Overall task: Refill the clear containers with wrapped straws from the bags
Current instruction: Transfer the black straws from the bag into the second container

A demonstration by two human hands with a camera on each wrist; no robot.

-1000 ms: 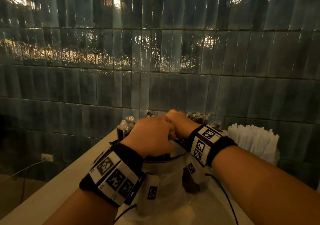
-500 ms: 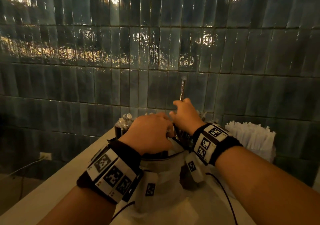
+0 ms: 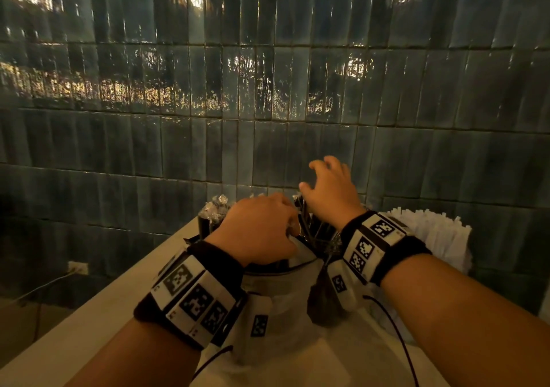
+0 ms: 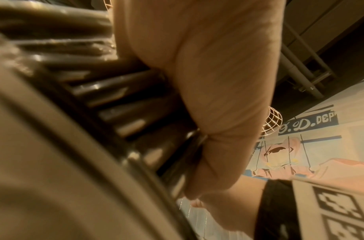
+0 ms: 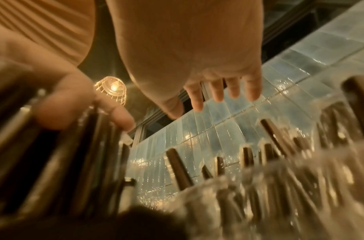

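A pale counter (image 3: 89,306) runs from 7 o'clock up toward the centre of the head view, set against a wall of glossy blue-green tiles (image 3: 268,89) that catches warm reflections. In the right wrist view a caged lamp (image 5: 112,88) glows overhead, and the left wrist view shows a painted mural (image 4: 300,154) at 3 o'clock.

Both forearms reach forward from 6 o'clock, each wrist wearing a black band with printed square markers. The left hand (image 3: 256,232) sits knuckles up over the mouth of a clear plastic bag (image 3: 285,297), its fingers curled round a bunch of dark wrapped straws (image 4: 119,91); the left wrist view shows the thumb and palm clamped against that bunch. The right hand (image 3: 330,196) is raised just at 1 o'clock of the left, palm down, fingers straight and slightly spread, holding nothing.

Directly under the right palm, more dark straws in clear wrappers (image 5: 249,170) stand upright in a clear container (image 3: 318,232), their tips apart from the fingertips. At 10 o'clock of the left hand a second container of dark straws (image 3: 214,217) stands by the wall. At 3 o'clock of the right wrist, a bundle of white-wrapped straws (image 3: 431,235) stands upright.
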